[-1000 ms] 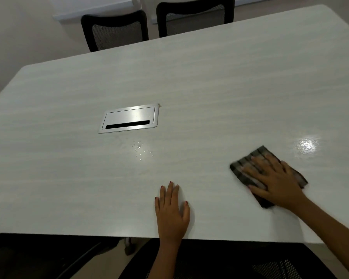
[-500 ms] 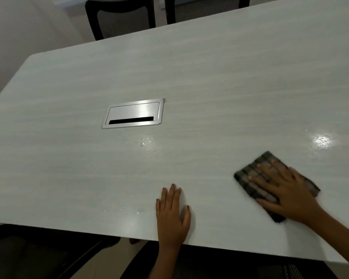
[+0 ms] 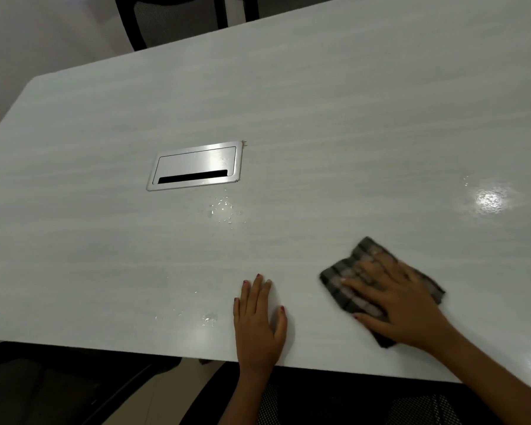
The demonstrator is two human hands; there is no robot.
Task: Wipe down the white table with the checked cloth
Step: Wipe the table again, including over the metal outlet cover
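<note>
I watch the right hand, fingers flat and spread, press the checked cloth leftward along the near edge of the white table, now closer to the flat, empty left hand; droplets by the hatch still await wiping.

A rectangular silver cable hatch lies set flush into the surface left of centre, with a dark slot along its lower edge. Just below its lower right corner is a scatter of water droplets, and a second wet patch glistens at lower centre. A bright glare spot shows at the right. A black mesh-backed chair stands at the upper left, before a pale wall. Pale floor shows at the bottom.
</note>
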